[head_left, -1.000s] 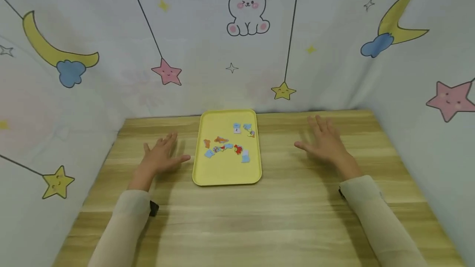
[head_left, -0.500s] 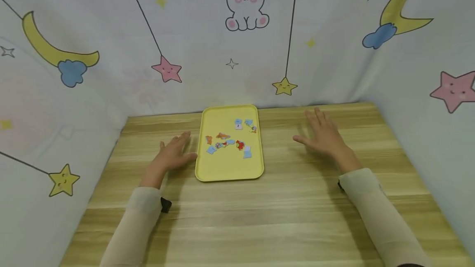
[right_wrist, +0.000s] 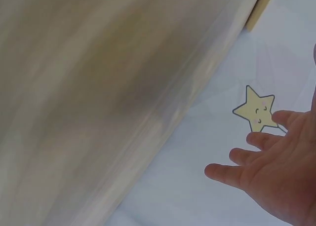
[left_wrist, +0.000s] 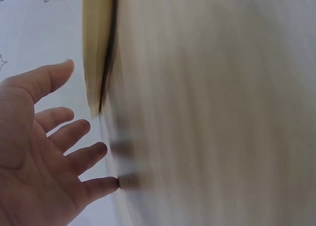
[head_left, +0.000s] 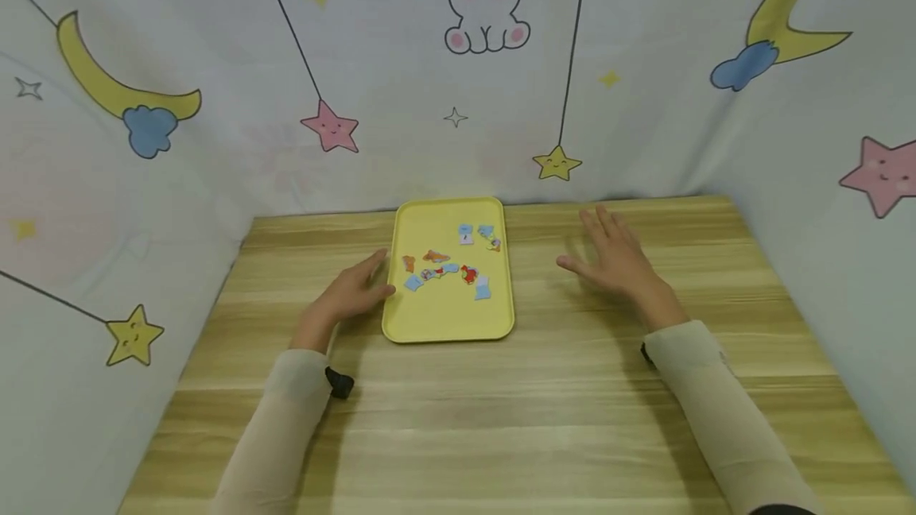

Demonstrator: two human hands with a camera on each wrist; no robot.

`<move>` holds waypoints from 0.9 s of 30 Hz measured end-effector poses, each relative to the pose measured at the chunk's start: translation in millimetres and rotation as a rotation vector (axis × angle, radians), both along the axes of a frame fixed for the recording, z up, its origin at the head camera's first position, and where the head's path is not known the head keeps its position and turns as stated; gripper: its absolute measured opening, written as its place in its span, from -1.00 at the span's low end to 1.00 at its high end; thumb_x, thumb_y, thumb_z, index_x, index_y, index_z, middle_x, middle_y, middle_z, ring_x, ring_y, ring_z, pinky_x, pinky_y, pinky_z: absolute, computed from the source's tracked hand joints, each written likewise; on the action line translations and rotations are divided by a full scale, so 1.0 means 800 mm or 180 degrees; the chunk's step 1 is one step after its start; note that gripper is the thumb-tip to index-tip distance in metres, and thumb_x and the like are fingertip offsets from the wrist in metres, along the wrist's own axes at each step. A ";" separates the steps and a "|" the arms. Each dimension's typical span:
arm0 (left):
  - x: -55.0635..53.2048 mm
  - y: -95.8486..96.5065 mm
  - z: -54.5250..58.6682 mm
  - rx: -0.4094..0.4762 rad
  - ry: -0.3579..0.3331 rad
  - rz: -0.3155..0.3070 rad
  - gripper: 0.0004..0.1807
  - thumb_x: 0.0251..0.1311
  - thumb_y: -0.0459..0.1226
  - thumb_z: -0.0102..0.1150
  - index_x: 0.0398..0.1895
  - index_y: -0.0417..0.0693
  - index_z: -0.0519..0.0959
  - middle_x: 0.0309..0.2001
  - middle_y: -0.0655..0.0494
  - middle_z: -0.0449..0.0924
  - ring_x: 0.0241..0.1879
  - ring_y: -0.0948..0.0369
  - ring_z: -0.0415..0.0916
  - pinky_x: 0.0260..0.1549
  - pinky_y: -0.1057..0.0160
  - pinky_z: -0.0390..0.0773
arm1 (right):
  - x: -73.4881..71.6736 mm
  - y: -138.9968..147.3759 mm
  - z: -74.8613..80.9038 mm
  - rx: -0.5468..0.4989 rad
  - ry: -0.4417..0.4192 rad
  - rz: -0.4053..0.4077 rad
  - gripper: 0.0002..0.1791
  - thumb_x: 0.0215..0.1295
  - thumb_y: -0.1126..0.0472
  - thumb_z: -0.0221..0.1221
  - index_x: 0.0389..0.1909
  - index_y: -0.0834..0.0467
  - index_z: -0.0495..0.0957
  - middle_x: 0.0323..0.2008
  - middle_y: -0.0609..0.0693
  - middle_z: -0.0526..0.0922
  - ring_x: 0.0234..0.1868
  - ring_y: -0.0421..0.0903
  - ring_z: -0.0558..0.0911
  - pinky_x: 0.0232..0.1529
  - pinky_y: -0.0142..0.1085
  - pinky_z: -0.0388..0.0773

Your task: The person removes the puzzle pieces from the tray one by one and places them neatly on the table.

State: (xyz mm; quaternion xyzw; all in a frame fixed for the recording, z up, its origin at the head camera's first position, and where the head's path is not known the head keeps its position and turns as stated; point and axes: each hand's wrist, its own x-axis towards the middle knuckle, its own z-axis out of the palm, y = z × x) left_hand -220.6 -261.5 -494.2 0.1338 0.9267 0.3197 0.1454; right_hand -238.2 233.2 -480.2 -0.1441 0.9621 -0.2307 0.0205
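A yellow tray (head_left: 449, 320) lies at the back middle of the table with several small cut-out paper pieces on it. Among them are an orange piece (head_left: 436, 257), a red piece (head_left: 468, 273) and a light blue piece (head_left: 483, 290). My left hand (head_left: 351, 292) is at the tray's left edge, thumb and fingertips right by the rim, holding nothing. In the left wrist view its fingers (left_wrist: 69, 134) are spread beside the tray's side (left_wrist: 96, 53). My right hand (head_left: 617, 261), fingers spread, hovers over the table to the right of the tray and holds nothing.
The wood-grain table (head_left: 544, 420) runs back to a white cloth wall (head_left: 401, 62) printed with stars, moons and a rabbit. More of this cloth stands along the left and right sides. The tray's far edge lies close to the back wall.
My left hand has moved right, from apart from the tray to its left edge. The right hand stays right of the tray with only a slight shift. The head view has tilted a little.
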 end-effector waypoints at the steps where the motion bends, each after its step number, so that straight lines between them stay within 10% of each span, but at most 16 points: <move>1: -0.002 0.002 -0.001 0.0039 -0.0021 0.0011 -0.10 0.50 -0.12 0.19 0.72 -0.20 -0.02 0.66 -0.25 0.01 0.61 -0.21 0.03 0.56 -0.18 0.08 | 0.000 -0.001 0.000 -0.0007 0.0006 0.0007 0.19 0.38 -0.46 0.16 0.73 0.17 -0.10 0.68 0.34 -0.18 0.63 0.49 -0.20 0.52 0.46 -0.20; 9: -0.006 0.010 -0.007 0.0364 -0.0116 0.0066 -0.22 0.46 -0.31 -0.08 0.70 -0.26 -0.01 0.68 -0.24 -0.08 0.66 -0.15 -0.13 0.61 -0.12 -0.07 | -0.005 -0.018 -0.001 -0.0119 0.0023 0.0069 0.12 0.41 -0.41 0.16 0.71 0.18 -0.03 0.68 0.34 -0.12 0.63 0.47 -0.13 0.53 0.44 -0.18; 27: -0.007 0.016 -0.001 0.0049 -0.0316 0.0007 -0.27 0.51 -0.26 -0.11 0.70 -0.19 0.04 0.70 -0.08 -0.11 0.66 -0.23 -0.25 0.59 -0.22 -0.16 | -0.010 -0.060 -0.008 -0.0194 0.0027 0.0387 -0.09 0.49 -0.20 0.22 0.60 0.31 0.22 0.62 0.35 0.11 0.64 0.36 0.02 0.57 0.33 -0.10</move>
